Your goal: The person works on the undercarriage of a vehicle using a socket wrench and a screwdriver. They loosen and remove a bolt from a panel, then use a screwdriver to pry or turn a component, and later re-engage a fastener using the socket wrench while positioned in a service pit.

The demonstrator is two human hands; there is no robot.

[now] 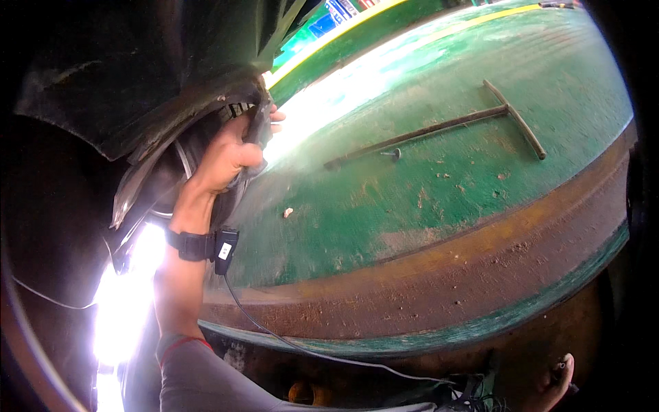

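My left hand (223, 154) reaches up at the upper left, its fingers curled around the edge of a dark, bent liner (259, 120). Two or more fingertips show past the liner's far side, with the thumb on the near side. Above and left of the hand hangs a larger dark panel (103, 89) with a ragged lower edge. Far off at the lower right, in shadow, my right hand (557, 386) is partly in view. Its fingers look closed around a small dark thing that I cannot make out.
A rusty T-shaped bar (446, 123) lies on the green floor (329, 226), with a small dark screw-like piece (393, 154) beside it. A brown raised edge (412, 275) curves below. Very bright light (127, 302) glares beside my forearm. A cable (309, 353) trails from my wristband.
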